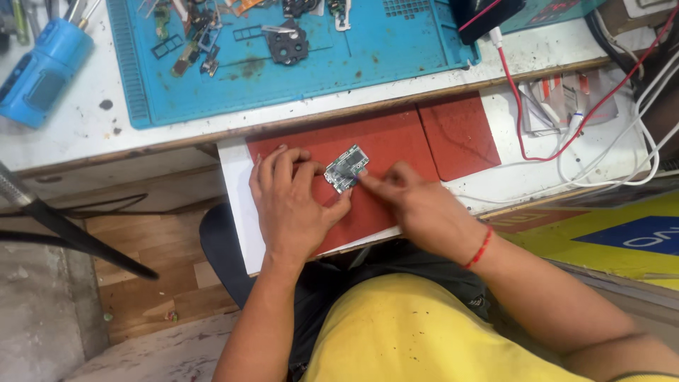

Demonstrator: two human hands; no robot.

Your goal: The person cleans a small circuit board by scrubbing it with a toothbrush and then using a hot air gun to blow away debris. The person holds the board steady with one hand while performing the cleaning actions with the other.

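My left hand [288, 201] pins the small circuit board [346, 168] on the red mat [396, 141], grip closed at its edge, while my right hand [410, 198] pinches something unclear against it; blue mat [353, 64] beyond, steadiness needed.

Even, bright, diffuse light falls from above, so shadows stay soft: a faint one lies beneath the left hand [290, 201] on the dull red rubber mat [396, 141]. The white desk surface [71, 120] looks slightly washed out, without hard glare. Focus is fair at centre; the right hand's fingertips [364, 180] show slight motion blur. Wide-angle distortion bends the frame edges.
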